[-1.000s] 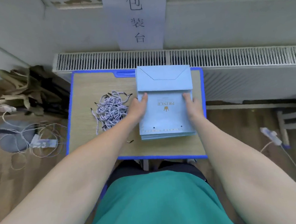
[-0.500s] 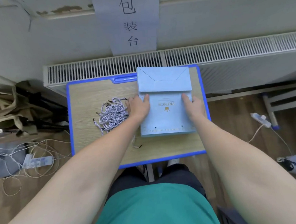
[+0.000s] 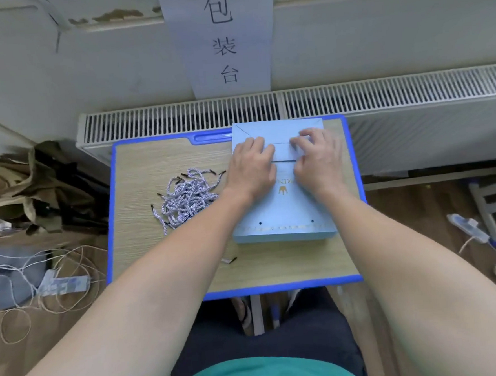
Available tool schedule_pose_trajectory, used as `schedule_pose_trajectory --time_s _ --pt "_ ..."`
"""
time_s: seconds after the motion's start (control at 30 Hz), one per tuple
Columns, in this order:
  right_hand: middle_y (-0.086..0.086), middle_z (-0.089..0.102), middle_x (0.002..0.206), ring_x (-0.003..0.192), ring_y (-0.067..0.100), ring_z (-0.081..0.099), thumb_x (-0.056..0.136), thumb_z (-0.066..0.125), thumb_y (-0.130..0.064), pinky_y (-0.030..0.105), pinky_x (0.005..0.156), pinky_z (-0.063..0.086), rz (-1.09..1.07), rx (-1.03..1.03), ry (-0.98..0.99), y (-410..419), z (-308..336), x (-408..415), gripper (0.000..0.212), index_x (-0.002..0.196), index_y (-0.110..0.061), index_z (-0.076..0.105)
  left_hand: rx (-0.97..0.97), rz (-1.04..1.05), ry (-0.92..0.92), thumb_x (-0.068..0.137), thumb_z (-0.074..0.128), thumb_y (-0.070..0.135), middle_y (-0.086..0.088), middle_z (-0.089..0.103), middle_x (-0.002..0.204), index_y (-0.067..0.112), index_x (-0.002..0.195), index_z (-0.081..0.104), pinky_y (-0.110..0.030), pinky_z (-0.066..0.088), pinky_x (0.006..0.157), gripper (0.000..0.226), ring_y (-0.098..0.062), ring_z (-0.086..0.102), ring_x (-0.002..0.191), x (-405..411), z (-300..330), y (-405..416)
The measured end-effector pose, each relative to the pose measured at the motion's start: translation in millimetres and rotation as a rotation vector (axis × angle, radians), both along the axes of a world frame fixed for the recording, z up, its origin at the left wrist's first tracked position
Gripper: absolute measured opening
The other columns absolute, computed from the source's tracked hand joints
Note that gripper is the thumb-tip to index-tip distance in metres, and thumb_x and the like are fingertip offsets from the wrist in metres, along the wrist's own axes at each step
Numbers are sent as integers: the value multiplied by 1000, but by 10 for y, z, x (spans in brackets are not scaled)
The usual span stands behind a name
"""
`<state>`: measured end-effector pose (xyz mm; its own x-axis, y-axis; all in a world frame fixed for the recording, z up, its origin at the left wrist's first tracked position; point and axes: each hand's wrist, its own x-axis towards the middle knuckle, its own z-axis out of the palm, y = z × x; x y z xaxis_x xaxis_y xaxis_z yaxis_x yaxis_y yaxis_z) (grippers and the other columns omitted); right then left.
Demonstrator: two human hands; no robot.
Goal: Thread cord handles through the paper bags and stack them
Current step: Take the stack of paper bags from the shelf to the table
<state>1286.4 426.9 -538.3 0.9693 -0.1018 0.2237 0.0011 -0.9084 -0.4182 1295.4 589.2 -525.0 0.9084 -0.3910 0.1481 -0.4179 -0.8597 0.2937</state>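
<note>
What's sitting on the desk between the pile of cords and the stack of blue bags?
The head view shows only the left hand and its wrist crossing that gap between the cord pile and the bag stack; otherwise bare desk.

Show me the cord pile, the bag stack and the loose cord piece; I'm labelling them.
cord pile (image 3: 187, 199), head view, middle of the tangle.
bag stack (image 3: 284, 214), head view, top bag's lower face.
loose cord piece (image 3: 229, 260), head view, its middle.

A paper sign (image 3: 221, 40) with three black Chinese characters hangs on the pale wall above a long white radiator (image 3: 294, 105). Left of the blue-rimmed wooden desk (image 3: 157, 164), crumpled brown bags (image 3: 20, 180) lie on the floor near loose tangled twine (image 3: 41, 278) and a small packet (image 3: 64, 285). On the right, a white plug adapter (image 3: 468, 228) lies by a chair leg (image 3: 486, 215).
</note>
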Motion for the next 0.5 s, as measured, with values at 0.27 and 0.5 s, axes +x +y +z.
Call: schedule_pose_trajectory --time_s 0.27,0.5 --pt "13 57 80 77 35 53 75 41 -18 42 69 42 106 -145 -301 42 -316 393 21 78 -8 59 26 -43 -247 74 33 22 -16 55 91 4 90 55 -42 41 73 32 -35 50 84 278 -297 -113" --pt "16 59 102 100 37 52 91 46 -12 40 82 36 81 -206 -296 91 -392 423 20 99 -7 63 131 43 -341 97 40 20 -10 51 121 10 117 51 -37 32 89 25 -30 44 115 214 -454 -99"
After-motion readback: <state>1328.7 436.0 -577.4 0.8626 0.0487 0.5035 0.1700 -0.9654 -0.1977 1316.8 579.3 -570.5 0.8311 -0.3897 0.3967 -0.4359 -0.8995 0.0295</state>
